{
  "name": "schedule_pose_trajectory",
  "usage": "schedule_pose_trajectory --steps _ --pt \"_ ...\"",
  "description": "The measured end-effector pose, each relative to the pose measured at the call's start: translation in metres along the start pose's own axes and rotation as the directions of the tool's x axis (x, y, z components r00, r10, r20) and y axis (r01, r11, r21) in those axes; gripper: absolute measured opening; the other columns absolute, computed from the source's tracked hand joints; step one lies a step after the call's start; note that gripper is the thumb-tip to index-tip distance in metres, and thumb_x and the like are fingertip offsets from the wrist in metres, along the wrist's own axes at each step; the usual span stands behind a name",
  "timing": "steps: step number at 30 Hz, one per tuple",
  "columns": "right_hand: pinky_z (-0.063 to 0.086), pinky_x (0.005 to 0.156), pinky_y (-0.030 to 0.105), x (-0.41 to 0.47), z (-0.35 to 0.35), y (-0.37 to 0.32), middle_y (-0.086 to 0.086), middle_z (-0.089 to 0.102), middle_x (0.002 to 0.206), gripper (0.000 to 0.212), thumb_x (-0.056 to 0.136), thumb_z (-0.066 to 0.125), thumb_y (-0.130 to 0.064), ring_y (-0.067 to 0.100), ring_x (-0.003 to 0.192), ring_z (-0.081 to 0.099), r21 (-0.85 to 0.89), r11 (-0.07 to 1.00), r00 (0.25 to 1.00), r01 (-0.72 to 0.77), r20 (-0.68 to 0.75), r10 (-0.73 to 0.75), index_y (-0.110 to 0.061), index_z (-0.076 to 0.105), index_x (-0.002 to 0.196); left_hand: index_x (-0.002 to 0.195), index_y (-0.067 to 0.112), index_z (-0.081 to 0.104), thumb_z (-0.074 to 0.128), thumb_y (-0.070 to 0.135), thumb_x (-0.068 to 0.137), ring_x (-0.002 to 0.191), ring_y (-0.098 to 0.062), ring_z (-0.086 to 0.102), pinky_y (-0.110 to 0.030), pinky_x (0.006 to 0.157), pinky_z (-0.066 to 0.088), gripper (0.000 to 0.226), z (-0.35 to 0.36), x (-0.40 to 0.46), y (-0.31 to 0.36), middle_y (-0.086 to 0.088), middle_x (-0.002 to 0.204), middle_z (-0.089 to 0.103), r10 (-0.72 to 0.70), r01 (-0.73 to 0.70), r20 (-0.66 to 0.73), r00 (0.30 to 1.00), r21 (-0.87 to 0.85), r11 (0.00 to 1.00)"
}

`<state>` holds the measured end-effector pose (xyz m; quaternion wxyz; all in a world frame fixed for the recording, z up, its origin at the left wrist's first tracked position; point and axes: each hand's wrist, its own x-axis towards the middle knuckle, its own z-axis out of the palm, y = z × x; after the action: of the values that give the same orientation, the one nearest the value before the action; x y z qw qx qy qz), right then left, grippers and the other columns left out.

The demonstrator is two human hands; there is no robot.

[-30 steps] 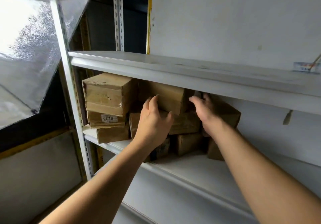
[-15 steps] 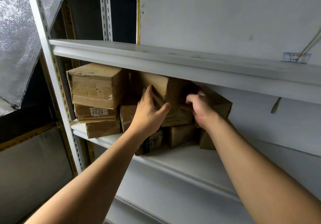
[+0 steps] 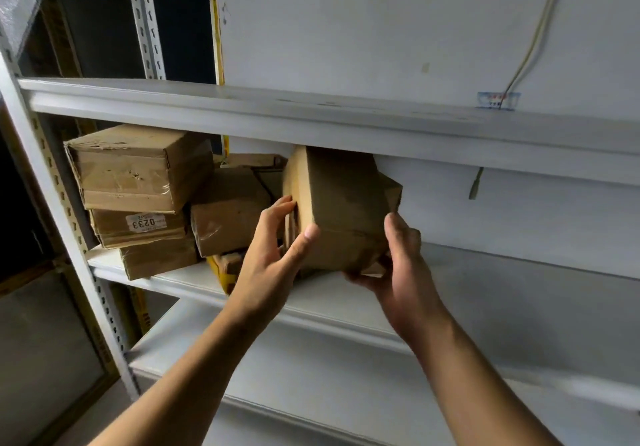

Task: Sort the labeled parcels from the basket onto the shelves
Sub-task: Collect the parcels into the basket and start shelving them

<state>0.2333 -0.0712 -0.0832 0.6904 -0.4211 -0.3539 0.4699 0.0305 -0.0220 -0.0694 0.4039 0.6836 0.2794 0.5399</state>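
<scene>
On the middle tier of the grey metal shelving unit point(image 3: 346, 293), a plain brown cardboard parcel point(image 3: 341, 210) is tilted between both hands, its top close under the shelf above and its lower end near the shelf board (whether it touches the board cannot be told). The step in hand appears to be placing or turning this parcel among those already stacked. The left hand point(image 3: 270, 265) holds its left edge, thumb on the front face, fingers curled round the side. The right hand point(image 3: 398, 265) cups its lower right corner from beneath, thumb up the side. Just to the left lies a stack of taped brown boxes point(image 3: 138, 200). Next, the parcel likely needs levelling and setting down beside them.
</scene>
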Motion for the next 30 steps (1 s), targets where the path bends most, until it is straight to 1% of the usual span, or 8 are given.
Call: schedule_pose_trajectory --steps 3,5,13,18,22,25,28,30 --pt "0.065 0.087 0.049 -0.042 -0.028 0.015 0.002 0.068 0.128 0.029 0.098 0.069 -0.051 0.022 0.114 0.073 -0.137 0.983 0.988 0.12 -0.084 -0.132 -0.037 0.056 0.12 0.135 0.028 0.05 0.065 0.081 0.079 0.124 -0.003 0.061 -0.018 0.083 0.058 0.079 0.031 -0.027 -0.002 0.021 0.143 0.053 -0.022 0.022 0.003 1.0 -0.054 0.998" --pt "0.064 0.087 0.057 -0.068 -0.052 0.018 -0.002 0.072 0.113 0.032 0.091 0.072 -0.057 0.024 0.108 0.074 -0.169 0.97 0.967 0.177 -0.156 -0.203 -0.035 0.055 0.107 0.135 0.029 0.048 0.069 0.07 0.081 0.121 -0.003 0.063 -0.021 0.081 0.06 0.07 0.054 -0.046 -0.006 0.018 0.139 0.055 -0.037 0.041 0.039 0.999 -0.104 0.994" --pt "0.059 0.1 0.043 -0.198 -0.179 0.007 0.002 0.066 0.143 0.059 0.094 0.075 -0.039 0.023 0.13 0.066 -0.158 0.977 0.947 0.145 -0.263 -0.183 -0.034 0.056 0.149 0.156 0.045 0.037 0.073 0.063 0.086 0.14 -0.031 0.05 -0.044 0.097 0.057 0.081 0.161 -0.116 -0.01 0.009 0.166 0.03 0.024 0.064 0.403 0.915 -0.203 0.977" --pt "0.06 0.095 0.039 -0.295 -0.253 -0.013 0.007 0.067 0.143 0.049 0.089 0.071 -0.022 0.025 0.133 0.064 -0.056 0.993 0.841 0.106 -0.527 -0.12 -0.032 0.069 0.137 0.162 0.047 0.013 0.092 0.04 0.081 0.146 -0.004 0.043 -0.018 0.111 0.044 0.114 0.251 -0.156 0.008 0.022 0.158 0.041 0.151 0.048 0.761 0.63 -0.232 0.972" --pt "0.057 0.103 0.058 -0.376 -0.288 -0.044 -0.002 0.06 0.153 0.071 0.086 0.067 -0.073 0.022 0.137 0.06 -0.031 0.999 0.727 0.006 -0.686 -0.026 -0.041 0.057 0.15 0.163 0.05 -0.005 0.098 0.057 0.063 0.152 0.004 0.027 -0.029 0.12 0.034 0.144 0.319 -0.188 0.012 0.027 0.167 0.021 0.176 -0.107 0.866 0.468 -0.142 0.984" --pt "0.045 0.109 0.073 -0.436 -0.308 -0.057 -0.006 0.049 0.162 0.084 0.088 0.05 -0.088 0.028 0.147 0.05 0.084 0.996 0.752 0.015 -0.658 0.044 -0.043 0.044 0.159 0.163 0.049 -0.01 0.096 0.055 0.062 0.151 -0.005 0.033 -0.036 0.118 0.038 0.147 0.362 -0.215 0.008 0.016 0.169 0.024 0.244 -0.263 0.889 0.387 -0.147 0.953" --pt "0.043 0.11 0.072 -0.49 -0.307 -0.061 0.016 0.052 0.159 0.092 0.088 0.052 -0.086 0.045 0.145 0.049 0.282 0.953 0.718 0.115 -0.686 0.116 -0.022 0.056 0.153 0.168 0.032 0.001 0.097 0.035 0.069 0.154 -0.018 0.032 -0.043 0.122 0.039 0.138 0.4 -0.233 -0.004 0.006 0.172 0.022 0.549 -0.589 0.79 0.272 -0.315 0.745" --pt "0.05 0.106 0.064 -0.519 -0.299 -0.058 0.012 0.06 0.152 0.087 0.085 0.053 -0.089 0.039 0.14 0.057 0.226 0.971 0.666 0.084 -0.738 0.114 -0.028 0.063 0.146 0.169 0.019 0.01 0.09 0.002 0.074 0.16 -0.026 0.024 -0.046 0.125 0.033 0.126 0.426 -0.248 -0.009 0.006 0.175 0.013 0.743 -0.712 0.664 0.085 -0.482 0.512"
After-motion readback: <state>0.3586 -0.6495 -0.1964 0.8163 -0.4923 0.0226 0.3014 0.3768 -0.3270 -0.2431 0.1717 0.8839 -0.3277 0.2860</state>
